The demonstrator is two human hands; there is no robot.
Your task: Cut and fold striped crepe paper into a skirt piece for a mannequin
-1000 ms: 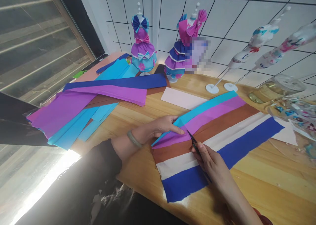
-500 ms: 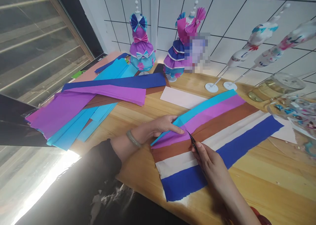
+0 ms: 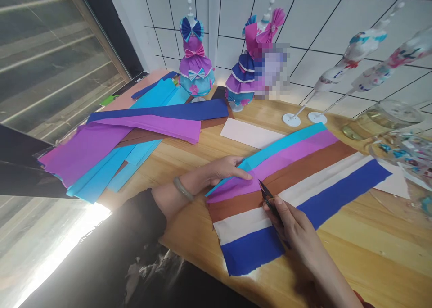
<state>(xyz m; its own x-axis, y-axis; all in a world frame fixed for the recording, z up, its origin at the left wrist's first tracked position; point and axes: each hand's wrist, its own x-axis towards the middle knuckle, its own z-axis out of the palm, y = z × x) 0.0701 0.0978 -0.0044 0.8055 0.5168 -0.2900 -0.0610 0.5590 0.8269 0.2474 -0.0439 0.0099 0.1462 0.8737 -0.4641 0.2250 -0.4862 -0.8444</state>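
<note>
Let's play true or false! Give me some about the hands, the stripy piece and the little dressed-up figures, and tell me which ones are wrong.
1. The right hand holds a dark pointed tool. True.
2. The left hand is up in the air, away from the stripy piece. False: it grips the stripy piece near one end.
3. A bracelet circles the left wrist. True.
4. The turquoise stripe is nearest the person. False: the turquoise stripe is farthest; the dark blue stripe is nearest.
5. Both dressed-up figures wear plain yellow. False: their clothes show blue, purple and pink.
</note>
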